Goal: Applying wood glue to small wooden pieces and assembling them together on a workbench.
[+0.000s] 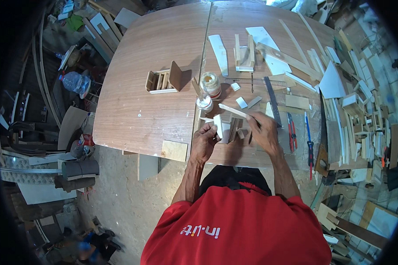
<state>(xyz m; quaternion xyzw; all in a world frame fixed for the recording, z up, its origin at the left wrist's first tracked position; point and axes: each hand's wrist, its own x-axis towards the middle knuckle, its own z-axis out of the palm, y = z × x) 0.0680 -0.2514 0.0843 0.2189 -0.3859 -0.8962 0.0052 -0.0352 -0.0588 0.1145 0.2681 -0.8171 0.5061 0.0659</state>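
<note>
My left hand (203,140) is closed on a small white-faced board piece (218,126), held upright between thumb and fingers near the table's front edge. My right hand (265,132) grips a flat wooden stick (234,110); its pale tip points left, just above the white piece. Beside the white piece lie several brown wood strips (235,128). Beyond my hands stand a small jar (204,104) of white paste, with a stick leaning out of it, and a larger smeared jar (211,87).
A small wooden box-like assembly (162,82) sits on the table's left half (132,110). At right lie a dark straight blade or ruler (273,101), red-handled pliers (292,132), a blue-and-red screwdriver (309,145) and several board offcuts (269,48). Scrap wood (362,128) is piled beyond the right edge.
</note>
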